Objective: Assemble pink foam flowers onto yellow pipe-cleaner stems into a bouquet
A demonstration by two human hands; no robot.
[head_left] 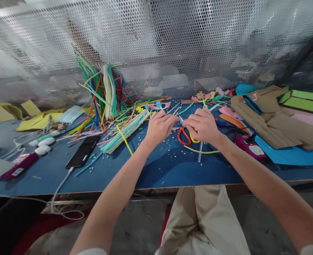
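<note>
My left hand (160, 128) is closed in a pinch above the blue table, with its fingertips turned toward my right hand. Whatever lies between its fingers is too small to make out. My right hand (203, 124) is closed too, a short gap away, and its grip hides what it holds. Just under and between the hands is a pair of scissors with red and yellow handle loops (184, 137); my right hand partly covers the yellow loop. A pale yellow pipe cleaner (202, 151) and a translucent stick (200, 156) lie just nearer to me.
Bundled fuzzy pipe cleaners (110, 92) stand and lie left of my hands. A black phone (83, 152) is plugged in by a white cable. Small flower shapes (201, 95) lie at the back, before a perforated metal screen (172, 46). Brown cardboard (281, 124) covers the right side.
</note>
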